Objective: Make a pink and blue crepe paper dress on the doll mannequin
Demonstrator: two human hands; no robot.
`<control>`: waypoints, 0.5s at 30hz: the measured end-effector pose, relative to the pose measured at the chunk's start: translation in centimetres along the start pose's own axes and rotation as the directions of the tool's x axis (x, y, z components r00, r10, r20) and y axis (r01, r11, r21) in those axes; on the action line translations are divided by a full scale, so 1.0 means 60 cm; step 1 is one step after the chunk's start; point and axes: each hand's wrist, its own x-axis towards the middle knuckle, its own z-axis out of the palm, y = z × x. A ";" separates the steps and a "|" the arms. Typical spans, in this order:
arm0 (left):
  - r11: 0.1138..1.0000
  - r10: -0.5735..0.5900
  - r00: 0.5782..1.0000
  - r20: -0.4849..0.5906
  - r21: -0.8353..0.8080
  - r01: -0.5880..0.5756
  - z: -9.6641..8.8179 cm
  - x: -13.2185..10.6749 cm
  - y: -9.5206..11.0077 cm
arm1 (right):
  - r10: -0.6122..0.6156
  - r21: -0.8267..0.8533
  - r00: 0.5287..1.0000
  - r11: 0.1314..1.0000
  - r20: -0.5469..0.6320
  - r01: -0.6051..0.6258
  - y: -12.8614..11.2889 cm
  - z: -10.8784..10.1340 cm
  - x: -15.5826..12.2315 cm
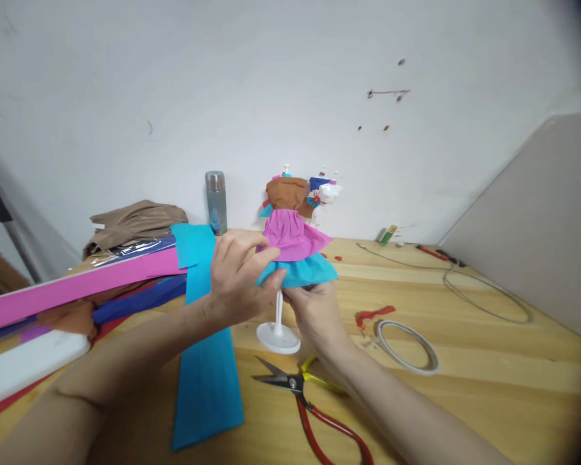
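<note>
A small white dress form wears a crepe-paper dress (295, 239) with a brown bodice, a pink tier and a blue tier below. Its white round base (277, 338) and thin stem show under the hem. My left hand (244, 278) is closed at the left side of the skirt, with thumb and fingers on the blue and pink layers. From the right, my right hand (317, 313) grips at the underside of the blue hem, close to the stem; the skirt hides some of its fingers. Red-and-yellow-handled scissors (295, 382) lie open below the base.
A long blue paper strip (208, 387) runs down the table left of centre. Coloured paper strips (140, 268) and a brown cloth (140, 223) lie at left. A flask (216, 203), more dressed forms (326, 190), a tape roll (433, 361) and a cable (489, 310) are about.
</note>
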 end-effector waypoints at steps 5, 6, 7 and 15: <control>0.974 0.125 0.990 0.066 0.184 -0.135 0.005 -0.007 -0.009 | -0.027 -0.039 0.999 0.999 0.017 0.028 0.002 0.002 -0.004; 0.969 0.139 0.988 0.070 0.194 -0.150 0.005 -0.009 -0.009 | -0.025 -0.048 1.000 0.999 0.017 0.026 0.002 0.002 -0.004; 0.967 0.150 0.986 0.071 0.196 -0.162 0.004 -0.011 -0.009 | -0.020 -0.054 1.000 0.998 0.016 0.021 0.002 0.002 -0.005; 0.974 0.201 0.977 0.077 0.088 -0.208 -0.004 -0.013 -0.003 | 0.007 -0.031 1.000 0.999 0.008 -0.006 0.011 -0.004 0.000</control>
